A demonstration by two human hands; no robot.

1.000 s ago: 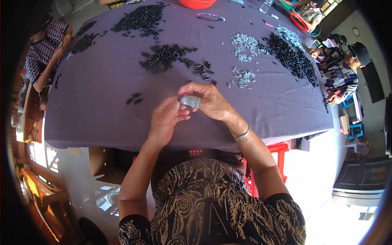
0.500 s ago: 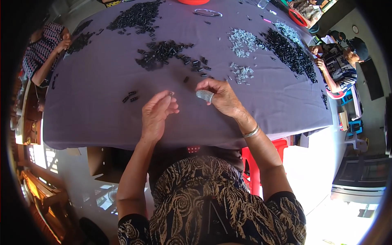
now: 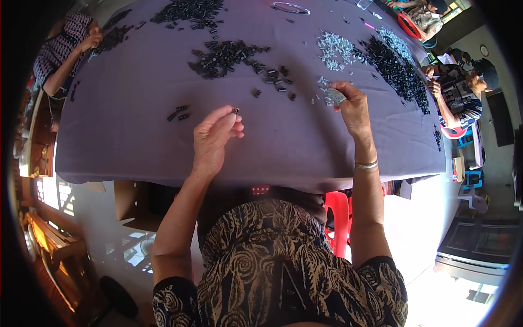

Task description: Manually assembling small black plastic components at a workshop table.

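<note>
My left hand (image 3: 213, 137) hovers over the purple tablecloth (image 3: 131, 136) and pinches a small black part (image 3: 235, 110) between thumb and fingertips. My right hand (image 3: 351, 106) has reached out to the right and is closed on a small silvery piece (image 3: 335, 97), right beside a scatter of small silver parts (image 3: 324, 87). A pile of black parts (image 3: 226, 54) lies farther up the table, with a few loose black parts (image 3: 180, 113) left of my left hand.
A larger heap of silver parts (image 3: 336, 49) and a long heap of black parts (image 3: 395, 71) lie at the right. Another black pile (image 3: 185, 11) sits at the far edge. Other people sit at the left (image 3: 65, 49) and right (image 3: 460, 92) sides. A red stool (image 3: 338, 218) stands below.
My hands were together at the table's middle on a small silvery piece. They have parted: the right hand has carried that piece out to the right, and the left holds a black part.
</note>
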